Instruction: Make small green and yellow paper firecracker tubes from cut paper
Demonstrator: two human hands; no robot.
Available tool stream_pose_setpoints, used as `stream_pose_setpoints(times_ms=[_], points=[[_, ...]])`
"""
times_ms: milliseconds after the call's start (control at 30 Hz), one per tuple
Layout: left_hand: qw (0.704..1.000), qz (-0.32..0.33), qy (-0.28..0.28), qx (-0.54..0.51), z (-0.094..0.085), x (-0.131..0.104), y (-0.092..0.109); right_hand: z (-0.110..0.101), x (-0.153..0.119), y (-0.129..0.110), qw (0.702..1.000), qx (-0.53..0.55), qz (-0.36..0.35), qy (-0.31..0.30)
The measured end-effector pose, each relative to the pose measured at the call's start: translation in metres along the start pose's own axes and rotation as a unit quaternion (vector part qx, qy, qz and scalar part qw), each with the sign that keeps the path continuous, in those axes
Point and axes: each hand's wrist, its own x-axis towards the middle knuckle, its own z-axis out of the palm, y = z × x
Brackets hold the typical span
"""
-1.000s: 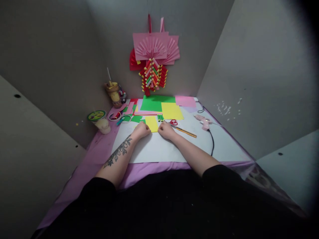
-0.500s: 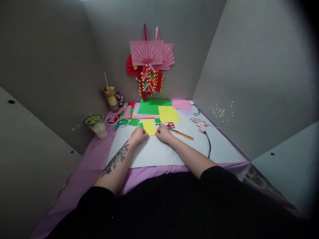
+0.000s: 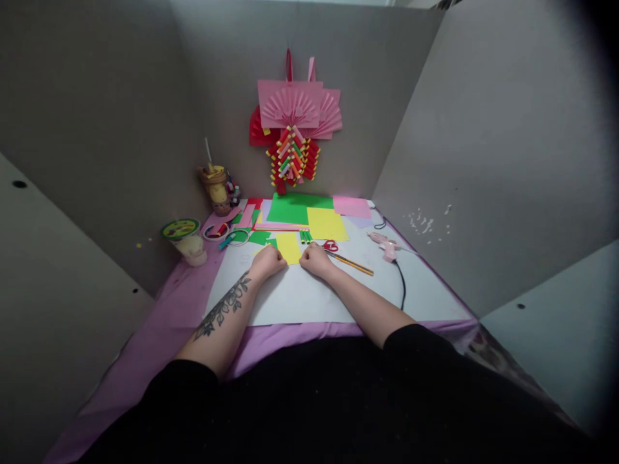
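Note:
A small piece of yellow paper (image 3: 289,248) lies on the white sheet (image 3: 300,296) in front of me. My left hand (image 3: 269,261) is closed at its left side, and my right hand (image 3: 316,260) is closed at its near right corner. The fingertips of both appear to pinch the paper's near edge, though the knuckles partly hide them. Just beyond the right hand sit several small green paper rolls with yellow ends (image 3: 305,236). Red-handled scissors (image 3: 331,245) and a yellow-and-black pencil (image 3: 356,265) lie to the right of that hand.
A pink glue gun (image 3: 387,245) with a black cord rests at right. Green (image 3: 300,207), yellow (image 3: 327,223) and pink (image 3: 352,206) sheets cover the back. Tape rolls (image 3: 238,238) and a lidded cup (image 3: 187,241) are at left. Paper fan decorations (image 3: 293,106) hang on the wall.
The view has tilted up slightly. Both hands stay closed at the yellow paper, with hardly any movement.

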Motion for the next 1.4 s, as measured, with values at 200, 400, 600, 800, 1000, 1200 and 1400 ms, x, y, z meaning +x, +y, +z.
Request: stream_pose_setpoints(times_ms=[200,400,600,800,1000,1200,1400], points=[[0.999,0.026,0.024,-0.015,0.003,0.003,-0.009,0.002,-0.002,0.003,0.998,0.058,-0.015,0.031],[0.996,0.041,0.044,-0.060,0.010,0.009,-0.023,0.010,-0.007,0.003,0.977,0.066,-0.197,0.047],[0.994,0.048,0.042,-0.083,0.011,0.008,-0.023,0.005,-0.009,0.002,0.971,0.007,-0.236,0.021],[0.987,0.158,0.017,-0.032,0.017,0.009,-0.021,-0.013,-0.017,0.015,0.986,-0.041,-0.162,-0.008],[0.977,0.196,-0.003,0.079,0.013,-0.002,-0.003,-0.015,-0.019,0.021,0.987,-0.053,-0.150,-0.016],[0.979,0.178,-0.014,0.101,-0.001,-0.013,-0.018,-0.015,-0.022,0.016,0.988,-0.049,-0.143,-0.016],[0.981,0.180,-0.010,0.073,0.008,-0.013,-0.016,-0.017,-0.027,0.005,0.988,-0.016,-0.150,0.025]])
